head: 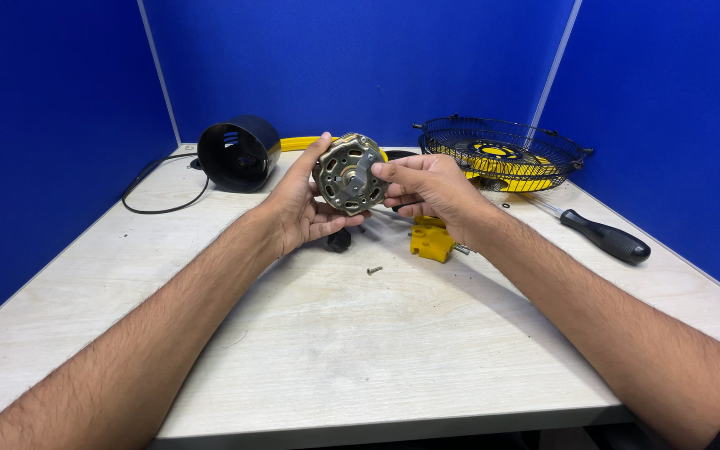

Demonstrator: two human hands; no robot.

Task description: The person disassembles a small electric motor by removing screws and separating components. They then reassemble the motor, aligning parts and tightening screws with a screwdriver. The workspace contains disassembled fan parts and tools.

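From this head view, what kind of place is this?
Likely a partitioned workbench booth for taking apart small appliances. Blue divider walls enclose a pale table; both hands hold a fan motor, with a wire fan guard and screwdriver lying nearby.

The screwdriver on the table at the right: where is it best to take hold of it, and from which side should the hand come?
Grip the screwdriver around its thick black handle, coming from above with the right hand, probably. It lies flat on the table, handle toward the near right edge and the thin shaft pointing to the wire fan guard, with open space around the handle.
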